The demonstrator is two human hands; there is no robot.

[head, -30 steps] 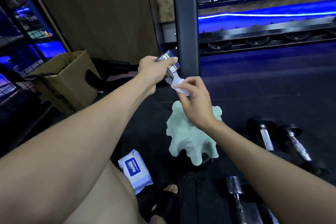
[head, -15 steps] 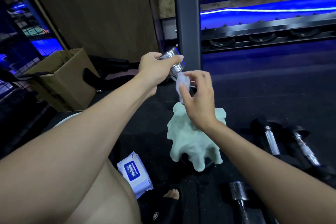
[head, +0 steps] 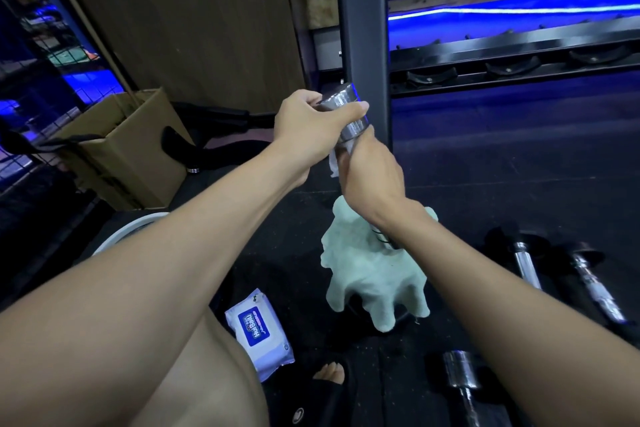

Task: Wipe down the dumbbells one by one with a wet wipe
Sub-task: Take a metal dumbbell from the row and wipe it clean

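A chrome dumbbell (head: 346,114) stands tilted in front of me, its lower end hidden under a pale green cloth (head: 377,274). My left hand (head: 311,121) grips the dumbbell's shiny top end. My right hand (head: 370,170) is wrapped round the handle just below, with a white wet wipe (head: 333,163) between palm and bar; only a corner of the wipe shows. A pack of wet wipes (head: 258,333) lies on the black floor mat near my knee.
More chrome dumbbells lie on the mat at right (head: 528,265), (head: 597,291) and bottom right (head: 462,374). A dark rack post (head: 363,28) rises right behind my hands. An open cardboard box (head: 128,149) sits at left. My foot (head: 332,374) is below.
My right hand has turned over and closed round the handle with the wipe, where before it pinched the wipe under the top end. The left hand keeps its hold.
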